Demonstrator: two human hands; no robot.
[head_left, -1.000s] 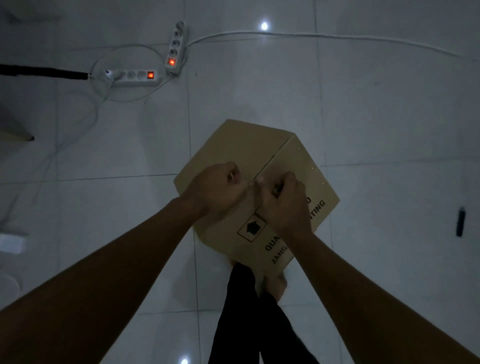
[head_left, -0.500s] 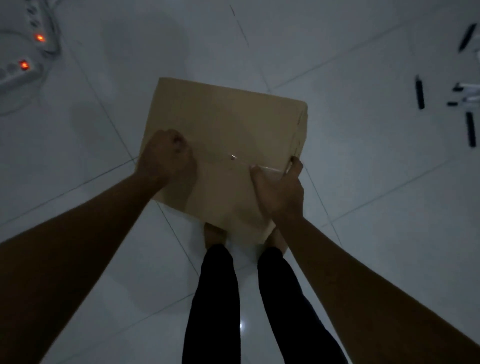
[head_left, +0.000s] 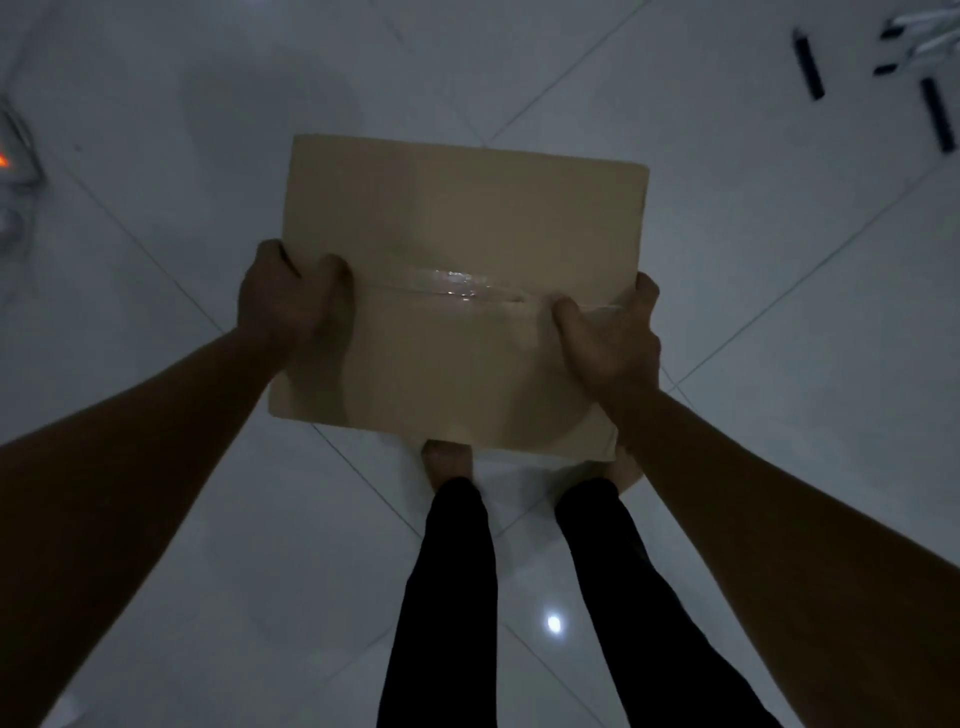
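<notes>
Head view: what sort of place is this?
Likely a dim indoor room, perhaps a home: glossy white tiled floor, bare feet, and a taped cardboard box gripped by the left hand and right hand.

A pale tiled floor (head_left: 208, 519) is seen all around, crossed by thin diagonal joints. A small bright glint (head_left: 554, 623) is caught on a near tile. Far off at the upper right, two black sticks (head_left: 808, 65) (head_left: 938, 114) are laid apart on the tiles, with blurred white pieces (head_left: 930, 31) beside them. At the left edge, an orange light (head_left: 4, 160) is glimpsed.
</notes>
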